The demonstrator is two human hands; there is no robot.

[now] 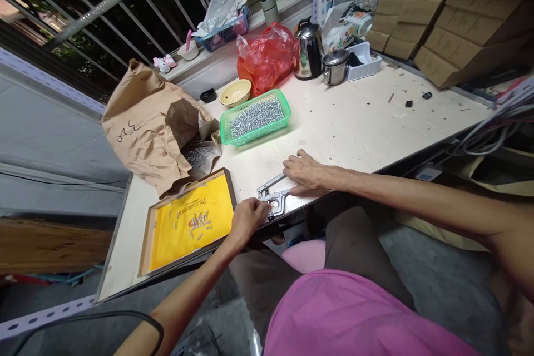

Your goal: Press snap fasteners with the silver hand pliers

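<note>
Left hand clenched over head of steel hand press, right hand lying half-open on its handles, at counter edge, 6 o'clock. Press looking stiff, fairly heavy; handles offering best hold. Yellow-lined wooden tray sitting at 7 o'clock.

A wooden tray lies before a plastic basket on the table.
</note>
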